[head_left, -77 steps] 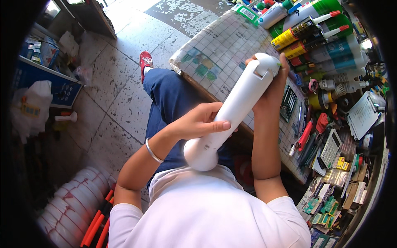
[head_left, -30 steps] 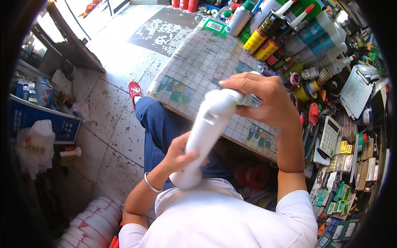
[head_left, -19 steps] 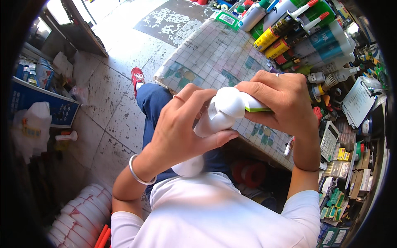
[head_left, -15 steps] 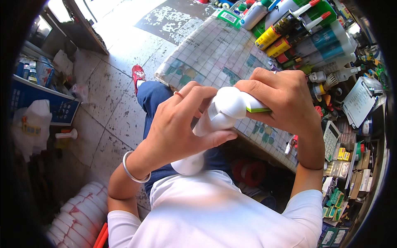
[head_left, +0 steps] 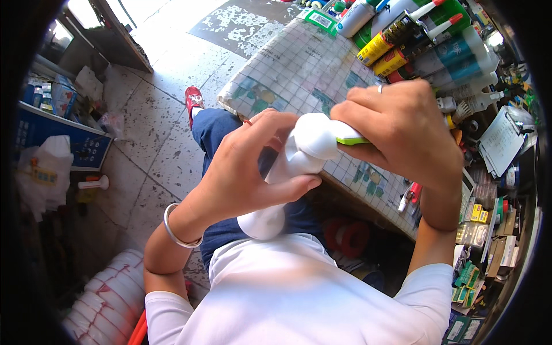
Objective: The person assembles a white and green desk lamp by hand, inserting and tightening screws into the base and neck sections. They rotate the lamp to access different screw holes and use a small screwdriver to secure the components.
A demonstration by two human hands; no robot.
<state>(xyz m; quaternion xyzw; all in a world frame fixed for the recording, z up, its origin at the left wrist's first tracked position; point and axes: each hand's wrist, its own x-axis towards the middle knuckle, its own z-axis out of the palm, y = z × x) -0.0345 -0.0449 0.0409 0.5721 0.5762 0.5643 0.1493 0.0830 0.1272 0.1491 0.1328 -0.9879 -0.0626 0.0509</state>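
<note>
You sit in hardware shop: sealant cartridges [head_left: 428, 43] stacked by counter [head_left: 299, 69], small boxed goods [head_left: 477, 215] at your right, coiled hose [head_left: 109, 299] on floor.

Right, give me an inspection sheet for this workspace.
Surface: gridded board over the counter, bare in the middle.
Job's things: white tube, upper end held in both hands, lower end against the white shirt; green tool pressed to its top.
Clutter: sealant cartridges along the board's far edge, small boxes at right.
Grippers: left hand wraps the tube; right hand holds the green tool.
Cables: nothing seen.
Surroundings: tiled floor, white pipes at lower left.
</note>
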